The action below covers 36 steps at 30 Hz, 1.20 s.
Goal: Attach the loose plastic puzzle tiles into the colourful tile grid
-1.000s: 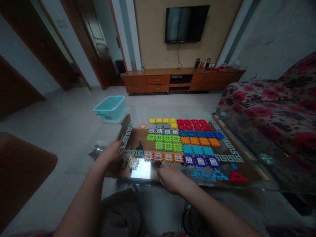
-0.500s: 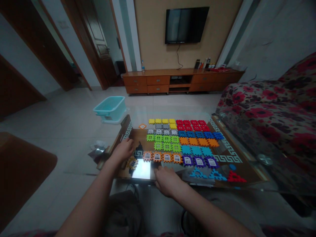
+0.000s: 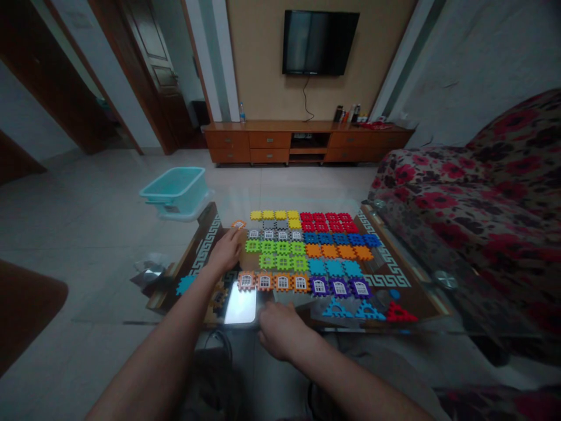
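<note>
My left hand (image 3: pixel 227 250) reaches over the left part of the glass table (image 3: pixel 276 304), fingers stretched forward. Its fingertips are at the near edge of an orange-and-white window tile (image 3: pixel 239 224); whether they touch it I cannot tell. My right hand (image 3: pixel 280 330) rests curled at the table's front edge, and its fingers hide whatever it may hold. Beyond it runs a row of orange window tiles (image 3: pixel 283 282) and purple window tiles (image 3: pixel 339 287). Light green tiles (image 3: pixel 283 262) and grey window tiles (image 3: pixel 269 235) lie farther back. A cyan tile (image 3: pixel 185 285) shows left of my left forearm.
Yellow (image 3: pixel 268 215), red (image 3: pixel 326 222), blue (image 3: pixel 340 238) and orange tiles (image 3: pixel 329 251) lie in rows. Blue triangles (image 3: pixel 336 309) and a red triangle (image 3: pixel 400 313) are near the front edge. A turquoise bin (image 3: pixel 175 193) stands on the floor; a flowered sofa (image 3: pixel 438 187) is at right.
My left hand has moved forward to the orange-and-white tile. The cyan tile at the left has come into sight. My right hand stays at the front edge; the view has shifted slightly right.
</note>
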### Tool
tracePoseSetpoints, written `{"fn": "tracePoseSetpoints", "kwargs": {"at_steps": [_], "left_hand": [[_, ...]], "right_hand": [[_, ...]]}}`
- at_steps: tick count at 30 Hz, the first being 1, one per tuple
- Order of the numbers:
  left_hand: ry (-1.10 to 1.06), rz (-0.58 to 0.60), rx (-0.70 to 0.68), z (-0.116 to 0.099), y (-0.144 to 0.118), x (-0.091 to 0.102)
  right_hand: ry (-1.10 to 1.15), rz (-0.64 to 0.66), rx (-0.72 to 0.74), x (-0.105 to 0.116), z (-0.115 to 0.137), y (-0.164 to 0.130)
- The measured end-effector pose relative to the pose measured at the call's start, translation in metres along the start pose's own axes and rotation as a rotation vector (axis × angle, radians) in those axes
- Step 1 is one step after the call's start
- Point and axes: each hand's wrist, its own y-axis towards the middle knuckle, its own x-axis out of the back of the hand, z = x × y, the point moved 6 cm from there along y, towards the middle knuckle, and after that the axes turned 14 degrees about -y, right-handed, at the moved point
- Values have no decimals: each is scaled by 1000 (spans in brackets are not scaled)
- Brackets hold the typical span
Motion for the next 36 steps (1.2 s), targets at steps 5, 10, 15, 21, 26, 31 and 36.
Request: {"fn": "tracePoseSetpoints", "kwargs": {"at_steps": [5, 10, 15, 21, 26, 31, 36], "left_hand": [[38, 50, 51, 12, 0, -14], [127, 28, 109, 17, -1, -7], [135, 56, 115, 21, 7, -10], [117, 55, 182, 22, 16, -5], [184, -19, 278, 25, 11, 11], [135, -29, 313, 37, 7, 16], [48, -37, 301, 41, 3, 21]], "right_hand": [[9, -6, 6, 0, 0, 7], [-11, -9, 4, -1, 2, 7], [-25, -37, 5, -3, 2, 8], [-53, -36, -12, -10, 2, 16], [-71, -19, -14, -10, 4, 18], [-72, 9, -14, -5, 5, 17], [-87, -13, -27, -2, 5, 16]]}}
